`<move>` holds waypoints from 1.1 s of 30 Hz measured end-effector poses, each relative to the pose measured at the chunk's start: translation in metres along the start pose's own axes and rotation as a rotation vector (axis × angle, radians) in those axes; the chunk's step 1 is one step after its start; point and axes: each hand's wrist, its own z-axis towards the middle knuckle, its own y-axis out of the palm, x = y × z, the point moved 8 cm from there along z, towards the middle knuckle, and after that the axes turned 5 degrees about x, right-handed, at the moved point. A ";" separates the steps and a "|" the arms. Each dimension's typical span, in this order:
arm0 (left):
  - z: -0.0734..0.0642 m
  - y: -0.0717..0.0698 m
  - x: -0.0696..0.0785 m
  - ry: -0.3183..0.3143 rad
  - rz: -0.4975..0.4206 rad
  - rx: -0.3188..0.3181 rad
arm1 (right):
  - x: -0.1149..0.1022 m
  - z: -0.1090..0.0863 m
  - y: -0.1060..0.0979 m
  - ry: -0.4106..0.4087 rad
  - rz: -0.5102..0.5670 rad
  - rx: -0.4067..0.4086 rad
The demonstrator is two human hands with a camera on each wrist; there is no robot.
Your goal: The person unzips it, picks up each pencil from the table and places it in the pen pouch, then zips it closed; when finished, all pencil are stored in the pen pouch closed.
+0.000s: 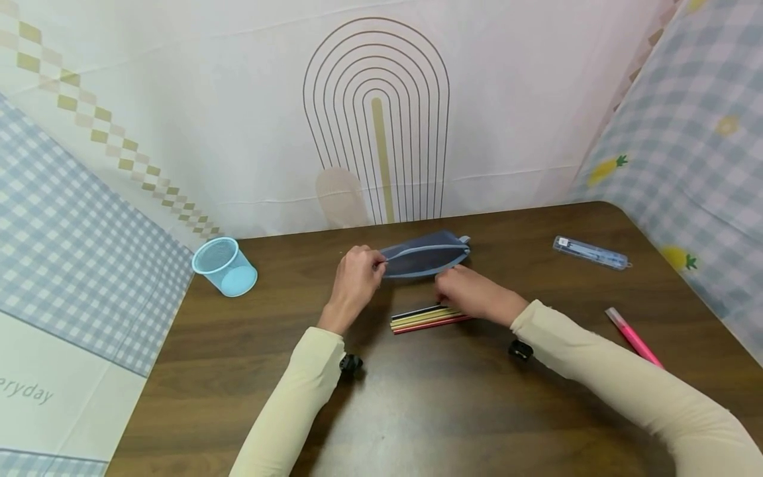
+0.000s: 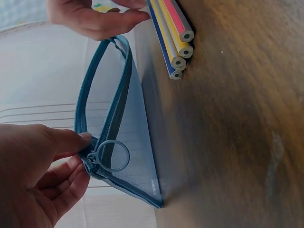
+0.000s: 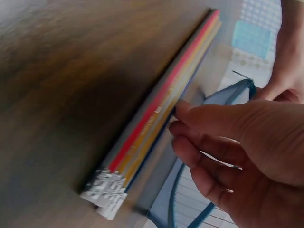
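My left hand (image 1: 356,278) pinches the zipper end of a blue mesh zip pouch (image 2: 137,156) between thumb and fingers. The pouch mouth gapes, and a ring pull (image 2: 114,156) hangs by those fingers. Close in front of the pouch lies a row of several pencils (image 1: 417,319), side by side, in blue, yellow and red. White erasers (image 3: 105,192) cap one end of the row. My right hand (image 3: 237,152) is beside the pencils on the pouch side, thumb and fingertips right at the edge of the blue one, fingers loosely bent.
A light blue mesh pen cup (image 1: 225,266) stands at the table's back left. Toward the back right lies a clear blue slim case (image 1: 590,253). A pink highlighter (image 1: 634,336) lies near my right forearm. A patterned cloth (image 1: 250,119) hangs behind the wooden table (image 1: 250,371).
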 end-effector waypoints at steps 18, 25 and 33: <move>0.001 0.001 -0.005 -0.022 -0.026 -0.012 | 0.019 0.008 -0.016 0.045 0.304 -0.218; 0.003 -0.004 -0.010 -0.066 -0.047 -0.009 | 0.021 -0.004 -0.002 0.331 1.004 -0.396; 0.004 0.002 -0.007 -0.077 -0.045 -0.051 | 0.026 -0.011 0.044 0.854 1.743 -0.238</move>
